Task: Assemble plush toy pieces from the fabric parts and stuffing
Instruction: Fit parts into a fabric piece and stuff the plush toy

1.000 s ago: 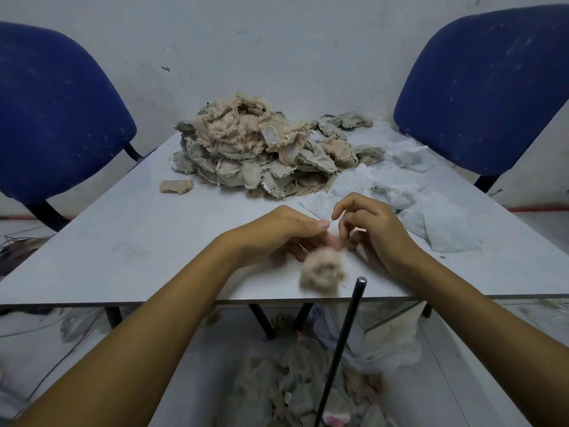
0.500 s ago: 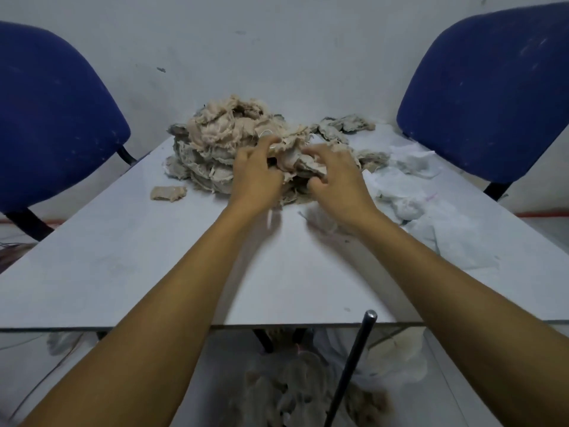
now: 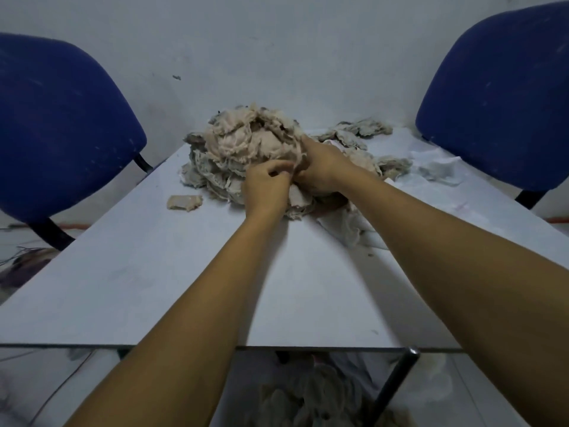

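Hands have left the near table edge, where a second ago they worked a small fluffy piece, and now dig together into the fabric pile point(image 3: 246, 149) at upper centre: likely fetching the next part. Left hand point(image 3: 267, 184) curls around scraps; right hand point(image 3: 320, 167) grips fabric beside it. Table point(image 3: 154, 272) lies bare toward the bottom edge; a loose scrap point(image 3: 184, 202) sits left of the pile.
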`<state>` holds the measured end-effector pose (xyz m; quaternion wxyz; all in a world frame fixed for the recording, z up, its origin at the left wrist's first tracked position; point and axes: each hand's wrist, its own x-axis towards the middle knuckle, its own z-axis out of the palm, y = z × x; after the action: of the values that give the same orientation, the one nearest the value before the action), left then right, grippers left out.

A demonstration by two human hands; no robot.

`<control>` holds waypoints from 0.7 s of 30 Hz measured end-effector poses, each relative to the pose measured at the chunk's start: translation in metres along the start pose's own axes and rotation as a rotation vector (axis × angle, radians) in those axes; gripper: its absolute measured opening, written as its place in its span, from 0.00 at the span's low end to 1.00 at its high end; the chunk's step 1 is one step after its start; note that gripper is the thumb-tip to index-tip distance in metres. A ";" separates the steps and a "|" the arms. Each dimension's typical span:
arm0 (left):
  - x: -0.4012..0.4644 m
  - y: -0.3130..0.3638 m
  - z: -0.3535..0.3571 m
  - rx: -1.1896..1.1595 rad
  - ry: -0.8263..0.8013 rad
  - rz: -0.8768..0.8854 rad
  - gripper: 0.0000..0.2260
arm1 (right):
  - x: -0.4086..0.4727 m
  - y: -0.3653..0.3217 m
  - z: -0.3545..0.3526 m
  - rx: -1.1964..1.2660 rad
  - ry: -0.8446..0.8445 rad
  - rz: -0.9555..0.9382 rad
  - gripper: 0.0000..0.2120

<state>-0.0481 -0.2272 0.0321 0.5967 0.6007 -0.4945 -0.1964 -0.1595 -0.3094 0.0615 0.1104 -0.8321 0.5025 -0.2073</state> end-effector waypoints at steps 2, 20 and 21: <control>-0.019 0.003 -0.004 -0.108 0.060 -0.055 0.12 | -0.006 -0.005 -0.004 -0.051 -0.058 0.039 0.21; -0.103 0.006 -0.021 0.197 -0.360 0.056 0.14 | -0.199 0.019 0.004 0.284 0.230 0.097 0.04; -0.104 0.007 -0.021 0.209 -0.374 0.056 0.14 | -0.202 0.021 0.006 0.270 0.223 0.108 0.04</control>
<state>-0.0787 -0.1289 0.0062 0.4344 0.5984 -0.6306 -0.2356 -0.2560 -0.1414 0.0009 0.1757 -0.7533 0.5233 -0.3576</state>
